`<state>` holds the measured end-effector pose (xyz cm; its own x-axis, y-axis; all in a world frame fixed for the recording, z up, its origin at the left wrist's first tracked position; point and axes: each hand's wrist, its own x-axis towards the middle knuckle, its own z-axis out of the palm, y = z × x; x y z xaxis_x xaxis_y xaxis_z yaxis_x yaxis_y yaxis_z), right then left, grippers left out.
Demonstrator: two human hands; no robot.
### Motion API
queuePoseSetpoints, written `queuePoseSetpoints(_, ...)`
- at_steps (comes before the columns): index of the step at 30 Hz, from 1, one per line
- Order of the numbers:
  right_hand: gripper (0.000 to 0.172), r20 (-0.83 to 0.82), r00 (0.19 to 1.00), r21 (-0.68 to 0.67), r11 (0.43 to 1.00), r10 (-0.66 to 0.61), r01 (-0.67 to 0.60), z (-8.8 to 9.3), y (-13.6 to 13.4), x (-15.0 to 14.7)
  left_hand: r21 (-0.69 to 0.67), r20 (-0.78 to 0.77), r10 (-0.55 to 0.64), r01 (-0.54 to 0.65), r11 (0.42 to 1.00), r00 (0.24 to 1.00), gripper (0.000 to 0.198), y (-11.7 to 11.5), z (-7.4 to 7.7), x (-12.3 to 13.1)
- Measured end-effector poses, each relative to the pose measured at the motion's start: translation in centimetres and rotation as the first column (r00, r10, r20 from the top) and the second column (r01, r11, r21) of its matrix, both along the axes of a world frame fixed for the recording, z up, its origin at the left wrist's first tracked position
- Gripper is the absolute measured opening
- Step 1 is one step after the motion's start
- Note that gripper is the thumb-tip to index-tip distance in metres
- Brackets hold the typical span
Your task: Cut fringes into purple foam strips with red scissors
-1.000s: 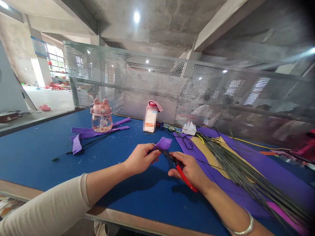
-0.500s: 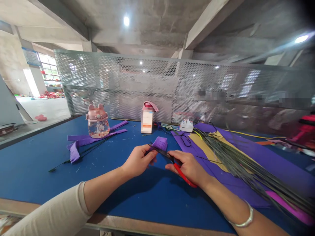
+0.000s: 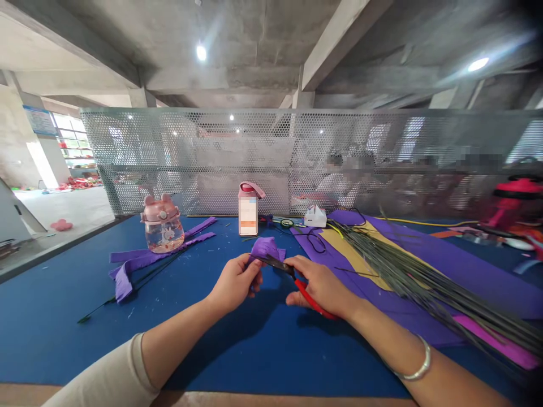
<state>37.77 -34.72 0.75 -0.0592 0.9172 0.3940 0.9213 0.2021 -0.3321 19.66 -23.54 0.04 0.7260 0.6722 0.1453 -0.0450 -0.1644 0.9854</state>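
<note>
Between thumb and fingers, my left hand pinches a small folded strip of purple crepe paper, whose loose part bulges up above the hand. My right hand is closed around the red handles of a pair of scissors. The dark blades point left and lie against the lower edge of the paper by my left fingertips. Whether they are cutting into it, I cannot tell. Both hands are raised over the blue tabletop.
At left, purple fringed strips lie by a pink bear-eared bottle. A second pink bottle stands at the back before a perforated metal screen. To the right, a bundle of dark green stems rests on purple sheets.
My view has tilted up and shifted slightly right. The purple paper now bulges higher and farther left over the blades. Both hands keep their hold.
</note>
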Motion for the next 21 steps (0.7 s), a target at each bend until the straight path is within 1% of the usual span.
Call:
queuePoseSetpoints(1,0.058,-0.012,1.0,-0.018,1.0,0.005,-0.005,0.02,0.01,0.0,-0.018,0.032,0.03,-0.03,0.999,0.999,0.031,0.07,0.06,0.03)
queuePoseSetpoints(4,0.054,-0.062,0.997,-0.062,0.997,0.039,-0.043,-0.11,0.02,-0.02,-0.052,0.083,0.082,-0.078,0.996,0.993,0.031,0.21,0.25,0.1)
queuePoseSetpoints(9,0.053,-0.145,0.986,-0.057,0.994,0.081,-0.09,-0.3,-0.1,-0.47,0.023,0.027,0.03,-0.031,0.999,0.999,0.032,-0.15,-0.01,0.22)
queuePoseSetpoints(13,0.05,-0.154,0.982,-0.049,0.992,0.11,-0.119,-0.15,-0.2,-0.78,0.089,-0.013,-0.005,0.006,0.996,1.0,0.034,-0.54,-0.35,0.2)
queuePoseSetpoints(18,0.054,-0.174,0.973,-0.04,0.986,0.15,-0.159,0.07,-0.22,-0.58,0.132,-0.046,-0.007,0.013,0.991,0.999,0.034,-0.73,-0.27,-0.02)
queuePoseSetpoints(21,0.058,-0.237,0.95,-0.069,0.972,0.202,-0.224,0.23,-0.33,-0.37,0.138,-0.056,-0.032,0.04,0.99,0.998,0.034,-0.77,-0.16,-0.12)
